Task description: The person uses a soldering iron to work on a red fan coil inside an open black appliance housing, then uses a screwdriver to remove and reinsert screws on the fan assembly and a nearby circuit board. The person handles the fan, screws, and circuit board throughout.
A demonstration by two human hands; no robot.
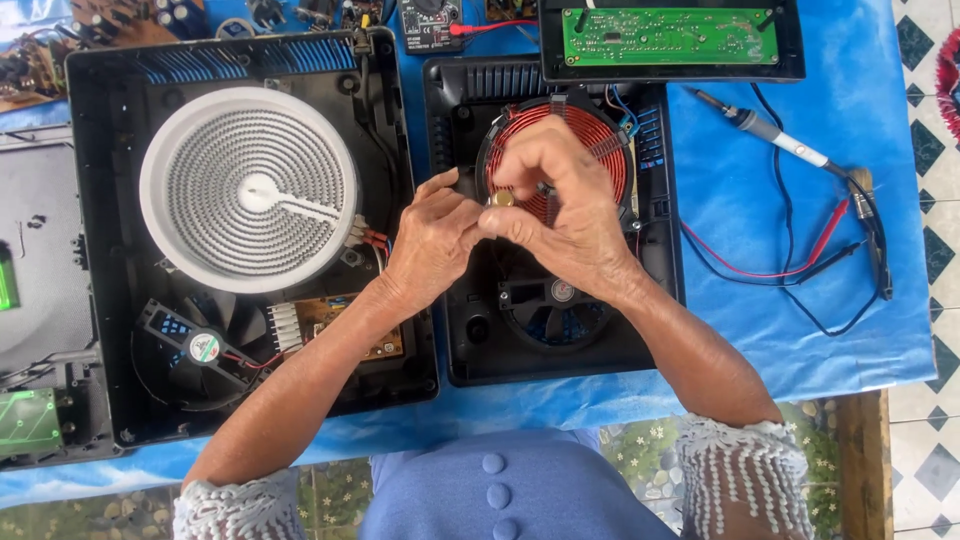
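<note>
Left hand (432, 240): reaches in from the lower left; thumb and fingertips pinch a small round brass-coloured part (502, 199) from its left side.
Right hand (560, 205): comes in from the lower right, fingers curled down over the same part, gripping it from above and from the right; the two hands touch at the fingertips.
Small brass part: held between both hands, just above the middle of the copper-red flat spiral coil (590, 130).
Coil: sits in the upper half of the open black plastic cooker base (460, 340); a black cooling fan (555, 300) lies in the base below the hands.
Second open black cooker housing (95, 250): just beside, on the left; it holds a white round ceramic heating plate with grey spiral element (250, 190), a small black fan with a green-and-red label (203, 347) and a brown circuit board (330, 315).
Green circuit board in a black frame (668, 36): at the top edge, above the coil.
Soldering iron with grey handle (775, 135): on the blue tablecloth (740, 300), well to the right, near red and black test leads (800, 265).
</note>
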